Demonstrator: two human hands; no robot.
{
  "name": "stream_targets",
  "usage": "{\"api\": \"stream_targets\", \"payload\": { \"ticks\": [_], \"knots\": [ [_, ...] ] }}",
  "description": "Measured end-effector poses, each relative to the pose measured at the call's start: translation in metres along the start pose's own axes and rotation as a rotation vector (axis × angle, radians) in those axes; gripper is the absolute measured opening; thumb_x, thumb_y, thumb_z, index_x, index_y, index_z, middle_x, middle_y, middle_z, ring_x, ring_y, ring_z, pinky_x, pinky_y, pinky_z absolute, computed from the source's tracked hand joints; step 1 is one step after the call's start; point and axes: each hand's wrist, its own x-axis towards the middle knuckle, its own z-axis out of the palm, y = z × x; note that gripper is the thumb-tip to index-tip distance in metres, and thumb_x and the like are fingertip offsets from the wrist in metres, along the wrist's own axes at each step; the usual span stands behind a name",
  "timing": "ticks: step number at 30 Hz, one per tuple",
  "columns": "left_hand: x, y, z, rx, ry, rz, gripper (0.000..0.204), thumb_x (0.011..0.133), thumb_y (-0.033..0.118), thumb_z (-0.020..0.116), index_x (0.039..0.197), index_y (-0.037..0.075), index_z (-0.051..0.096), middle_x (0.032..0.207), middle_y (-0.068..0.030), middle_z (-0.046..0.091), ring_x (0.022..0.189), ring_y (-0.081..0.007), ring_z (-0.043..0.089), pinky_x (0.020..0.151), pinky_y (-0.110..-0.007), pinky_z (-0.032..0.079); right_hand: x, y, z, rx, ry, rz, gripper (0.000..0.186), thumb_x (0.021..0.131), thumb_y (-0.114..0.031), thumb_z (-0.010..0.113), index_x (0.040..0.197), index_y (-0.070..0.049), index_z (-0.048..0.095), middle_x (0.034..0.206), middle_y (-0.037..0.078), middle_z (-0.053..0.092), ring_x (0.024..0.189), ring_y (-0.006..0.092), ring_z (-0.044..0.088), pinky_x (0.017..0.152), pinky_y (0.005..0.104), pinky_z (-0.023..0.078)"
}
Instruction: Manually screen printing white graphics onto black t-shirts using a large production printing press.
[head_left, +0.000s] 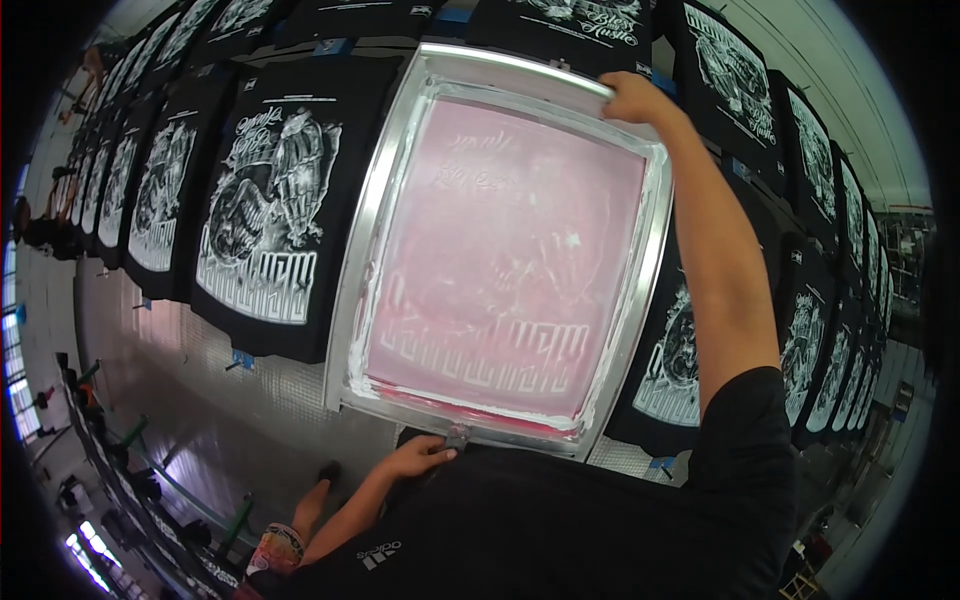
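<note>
A metal-edged printing screen (505, 240) lies in front of me, its pink mesh ringed with smeared white ink. A mirrored picture and blocky lettering show faintly in the mesh. My right hand (640, 105) reaches over to the far right corner, with its fingers closed around the far frame bar. At the near edge my left hand (422, 456) is closed at a small metal clamp (457, 437), thumb and fingers against it. Under the screen, what lies there is mostly hidden.
Black T-shirts (270, 200) with white prints are stretched on boards in long rows to the left and right, close beside the screen. More shirts (725, 75) lie beyond it. A grey floor (290, 405) and a green-and-black rail (130, 440) are at the lower left.
</note>
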Motion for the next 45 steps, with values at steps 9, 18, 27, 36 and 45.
{"api": "stream_targets", "payload": {
  "ticks": [9, 18, 27, 36, 45],
  "knots": [
    [0.001, -0.006, 0.008, 0.209, 0.14, 0.301, 0.044, 0.094, 0.038, 0.071, 0.075, -0.001, 0.063, 0.056, -0.004, 0.049, 0.055, -0.0111, 0.043, 0.052, -0.033, 0.038, -0.072, -0.081, 0.028, -0.055, -0.059, 0.026, 0.048, 0.07, -0.011, 0.059, 0.117, -0.01, 0.071, 0.115, 0.018, 0.071, 0.109, 0.0386, 0.065, 0.093, 0.0439, 0.052],
    [0.014, -0.003, 0.006, 0.365, 0.141, 0.291, 0.039, 0.095, 0.035, 0.07, 0.089, -0.004, 0.071, 0.063, -0.0007, 0.057, 0.062, -0.0064, 0.046, 0.056, -0.03, 0.041, -0.389, -0.266, 0.112, 0.09, -0.049, 0.054, 0.04, 0.072, -0.001, 0.061, 0.11, -0.009, 0.07, 0.102, 0.012, 0.07, 0.101, 0.0342, 0.064, 0.086, 0.0447, 0.051],
    [-0.014, 0.033, 0.026, 0.817, 0.344, 0.118, 0.049, 0.094, 0.043, 0.06, 0.13, 0.01, 0.063, 0.129, -0.0214, 0.064, 0.124, -0.0383, 0.058, 0.105, -0.043, 0.045, -0.486, -0.331, 0.138, 0.12, 0.019, 0.076, 0.035, 0.071, -0.002, 0.062, 0.106, -0.008, 0.064, 0.092, 0.007, 0.065, 0.091, 0.0293, 0.06, 0.081, 0.0432, 0.044],
    [-0.074, 0.009, -0.032, 0.652, 0.557, 0.24, 0.035, 0.092, 0.035, 0.07, 0.084, 0.001, 0.071, 0.066, -0.0073, 0.062, 0.062, -0.0138, 0.056, 0.058, -0.034, 0.046, -0.516, -0.206, 0.095, 0.222, 0.005, 0.28, 0.038, 0.075, -0.024, 0.078, 0.108, -0.009, 0.069, 0.097, 0.009, 0.07, 0.1, 0.0301, 0.063, 0.102, 0.0496, 0.037],
    [-0.004, 0.028, -0.228, 0.093, 0.964, 0.497, 0.053, 0.108, 0.042, 0.044, 0.128, -0.003, 0.064, 0.097, -0.0052, 0.069, 0.082, -0.0123, 0.058, 0.075, -0.028, 0.048, -0.484, -0.148, 0.158, 1.245, 0.282, 0.44, 0.045, 0.074, -0.022, 0.089, 0.11, 0.0, 0.073, 0.097, 0.007, 0.074, 0.09, 0.0111, 0.066, 0.078, 0.0278, 0.052]
  ]
}}
